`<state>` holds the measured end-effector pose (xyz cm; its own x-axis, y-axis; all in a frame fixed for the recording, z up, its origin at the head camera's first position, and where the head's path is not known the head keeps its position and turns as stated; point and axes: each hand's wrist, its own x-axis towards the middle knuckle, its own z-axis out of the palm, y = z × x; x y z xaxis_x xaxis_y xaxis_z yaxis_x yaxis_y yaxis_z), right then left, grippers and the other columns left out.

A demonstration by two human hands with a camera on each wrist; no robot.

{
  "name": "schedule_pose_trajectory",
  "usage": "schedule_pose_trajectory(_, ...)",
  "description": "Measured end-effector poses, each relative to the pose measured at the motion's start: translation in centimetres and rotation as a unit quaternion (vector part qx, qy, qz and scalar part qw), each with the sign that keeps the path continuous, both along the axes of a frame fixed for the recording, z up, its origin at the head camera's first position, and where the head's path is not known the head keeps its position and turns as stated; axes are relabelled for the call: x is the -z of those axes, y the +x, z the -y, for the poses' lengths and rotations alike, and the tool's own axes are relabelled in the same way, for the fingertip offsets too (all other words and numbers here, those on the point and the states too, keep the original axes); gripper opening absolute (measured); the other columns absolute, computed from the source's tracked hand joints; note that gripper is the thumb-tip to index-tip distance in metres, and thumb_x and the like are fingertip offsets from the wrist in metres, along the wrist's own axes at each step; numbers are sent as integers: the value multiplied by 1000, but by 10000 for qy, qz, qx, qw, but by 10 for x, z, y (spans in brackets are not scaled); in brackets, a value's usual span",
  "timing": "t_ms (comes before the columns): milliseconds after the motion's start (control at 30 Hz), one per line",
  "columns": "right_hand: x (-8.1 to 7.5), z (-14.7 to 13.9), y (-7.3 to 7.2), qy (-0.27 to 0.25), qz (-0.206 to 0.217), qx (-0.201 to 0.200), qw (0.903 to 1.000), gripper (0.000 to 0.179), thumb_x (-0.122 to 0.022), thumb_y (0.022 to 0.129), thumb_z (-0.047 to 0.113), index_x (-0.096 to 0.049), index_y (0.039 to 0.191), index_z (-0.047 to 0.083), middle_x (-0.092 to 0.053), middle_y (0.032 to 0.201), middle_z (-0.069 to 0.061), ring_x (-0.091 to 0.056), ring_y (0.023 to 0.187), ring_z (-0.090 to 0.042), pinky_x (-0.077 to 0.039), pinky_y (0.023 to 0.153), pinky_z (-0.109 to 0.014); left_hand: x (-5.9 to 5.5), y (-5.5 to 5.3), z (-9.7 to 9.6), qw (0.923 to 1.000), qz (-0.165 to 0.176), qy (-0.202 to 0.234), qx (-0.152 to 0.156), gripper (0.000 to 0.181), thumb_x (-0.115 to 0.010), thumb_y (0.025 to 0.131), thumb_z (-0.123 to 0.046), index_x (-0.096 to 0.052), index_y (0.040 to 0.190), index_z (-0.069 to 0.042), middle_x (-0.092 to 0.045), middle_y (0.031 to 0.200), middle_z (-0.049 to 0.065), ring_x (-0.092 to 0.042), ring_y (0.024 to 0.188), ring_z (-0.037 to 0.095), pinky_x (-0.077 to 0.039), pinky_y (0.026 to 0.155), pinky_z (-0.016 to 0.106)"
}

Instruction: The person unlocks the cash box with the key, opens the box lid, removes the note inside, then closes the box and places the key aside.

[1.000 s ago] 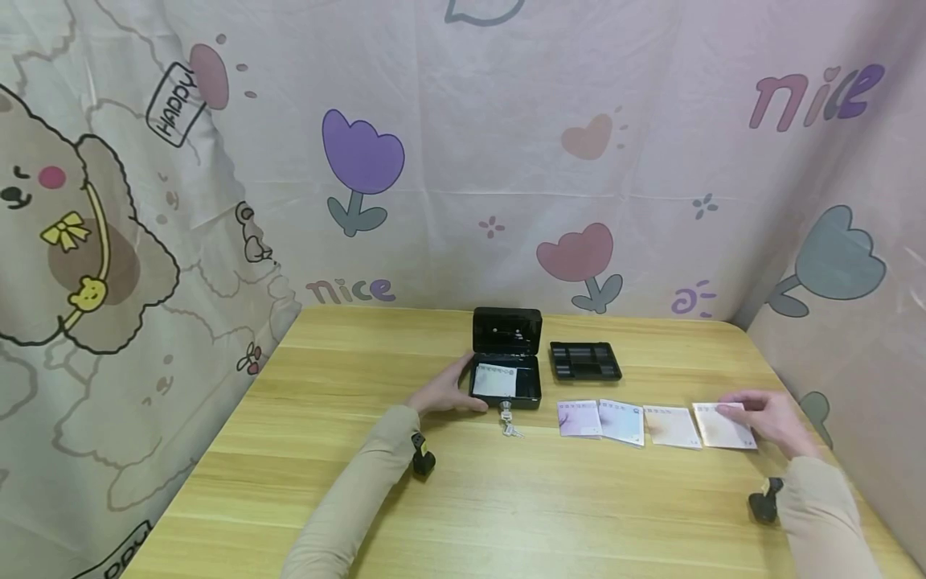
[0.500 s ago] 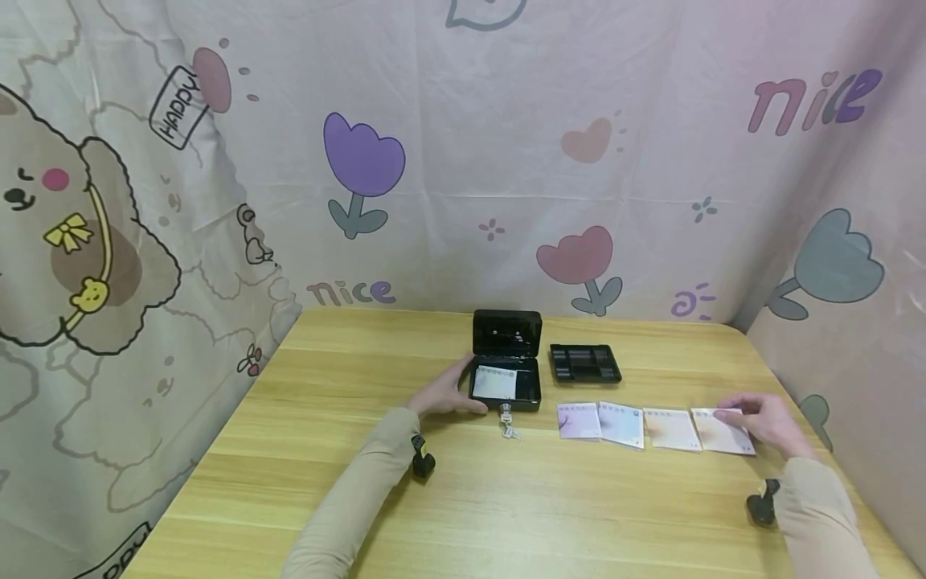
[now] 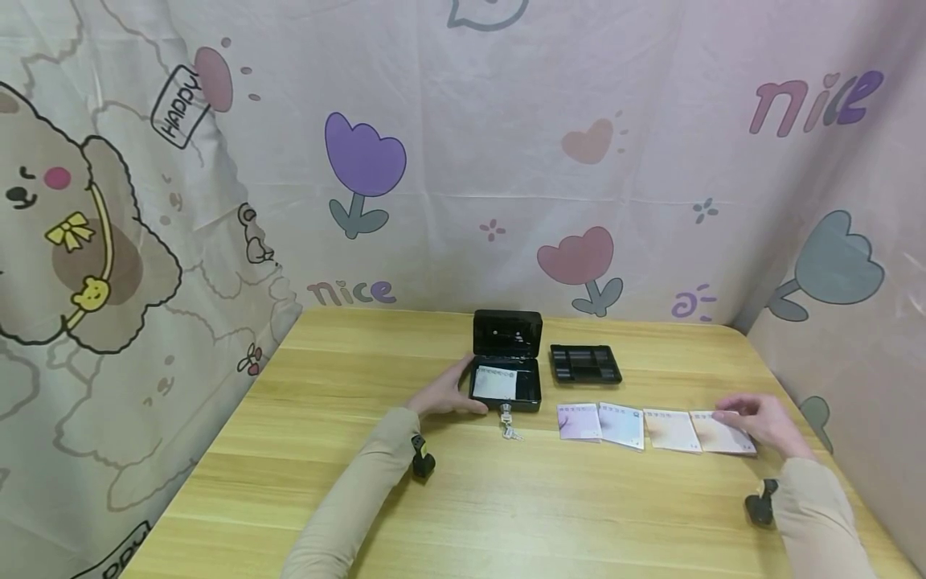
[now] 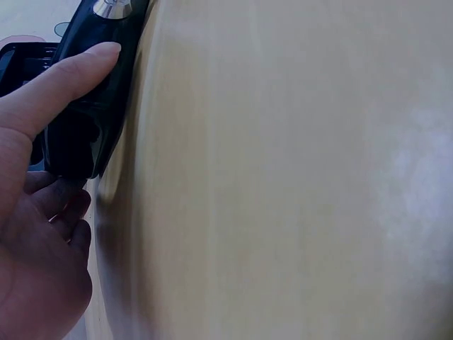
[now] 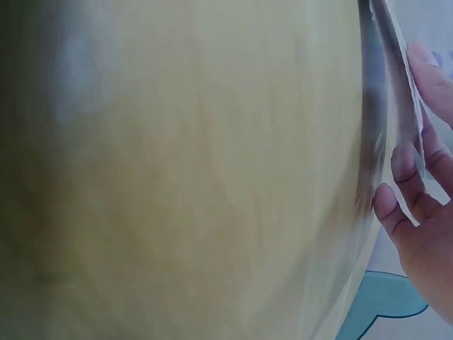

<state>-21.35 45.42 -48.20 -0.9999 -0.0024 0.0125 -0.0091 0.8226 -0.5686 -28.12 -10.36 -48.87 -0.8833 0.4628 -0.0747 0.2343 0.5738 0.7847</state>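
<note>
A black cash box [image 3: 530,384] stands with its lid [image 3: 507,333] up and a pale banknote [image 3: 495,383] lying inside. My left hand [image 3: 443,393] holds the box at its left side, the thumb [image 4: 78,74] along the front and the fingers at the side. Keys [image 3: 510,432] hang from the lock at the front. At the right end of a row of banknotes, my right hand [image 3: 768,424] pinches a pale stack of banknotes [image 3: 723,439] between thumb and fingers. The stack's edge [image 5: 404,81] shows between them in the right wrist view.
To the left of that stack lie purple banknotes [image 3: 579,423], bluish banknotes [image 3: 622,426] and pale tan banknotes [image 3: 673,431]. A black compartment tray [image 3: 584,364] sits right of the box. A printed cloth [image 3: 463,161] hangs behind the wooden table [image 3: 550,507].
My right hand and the banknotes it pinches have shifted slightly left and toward me, up against the tan notes. The left hand and the cash box have stayed put.
</note>
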Motion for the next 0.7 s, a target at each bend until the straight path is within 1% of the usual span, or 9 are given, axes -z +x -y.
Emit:
schedule_pose_trajectory(100, 1, 0, 0, -39, -169, -10, 9998, 37, -77, 89, 25, -72, 109, -6, -76, 94, -8, -48, 76, 13, -41, 66, -14, 0, 0, 0, 10000, -32, -13, 11, 116, -88, 77, -29, -14, 161, -4, -16, 169, 18, -19, 156, 36, -19, 129, 51)
schedule_pose_trajectory(200, 2, 2, 1, -20, -287, 17, 9996, 36, -76, 90, 25, -72, 109, -5, -77, 98, -13, -46, 77, 17, -40, 66, -12, 0, 0, 0, 10000, -35, -36, 35, 116, -89, 76, -28, -14, 161, -4, -15, 169, 18, -19, 156, 36, -19, 129, 50)
schedule_pose_trajectory(300, 0, 4, 1, -18, -344, 73, 9994, 35, -75, 91, 25, -73, 110, -5, -76, 103, -20, -45, 77, 17, -39, 65, -13, 0, 0, 1, 10000, -31, -23, 49, 116, -89, 76, -28, -13, 161, -4, -15, 169, 18, -19, 156, 37, -19, 129, 51)
schedule_pose_trajectory(400, -1, 8, 2, 21, -420, 126, 9990, 34, -74, 92, 25, -73, 110, -3, -75, 105, -22, -44, 78, 16, -38, 65, -15, 0, 0, 1, 10000, -20, 17, 46, 116, -89, 76, -28, -14, 161, -4, -15, 169, 18, -19, 156, 38, -19, 129, 52)
schedule_pose_trajectory(500, -4, 12, 2, 69, -502, 155, 9986, 34, -74, 92, 27, -74, 110, -1, -75, 105, -21, -44, 78, 16, -37, 65, -16, 1, 0, 1, 10000, -18, 33, 34, 116, -89, 76, -28, -13, 162, -4, -15, 169, 18, -19, 156, 37, -19, 129, 52)
schedule_pose_trajectory(600, -7, 17, 2, 76, -565, 119, 9983, 35, -74, 92, 30, -74, 111, 0, -75, 103, -16, -44, 78, 14, -37, 65, -17, 2, 0, 1, 10000, -38, 42, 32, 116, -89, 76, -28, -14, 161, -4, -16, 169, 18, -20, 156, 38, -20, 128, 52)
schedule_pose_trajectory(700, -10, 21, 1, -18, -620, 84, 9980, 37, -74, 92, 31, -73, 114, 2, -74, 103, -8, -44, 80, 13, -37, 65, -18, 3, -1, 1, 10000, -44, 23, 29, 116, -89, 76, -29, -14, 161, -4, -15, 169, 18, -19, 156, 37, -19, 129, 51)
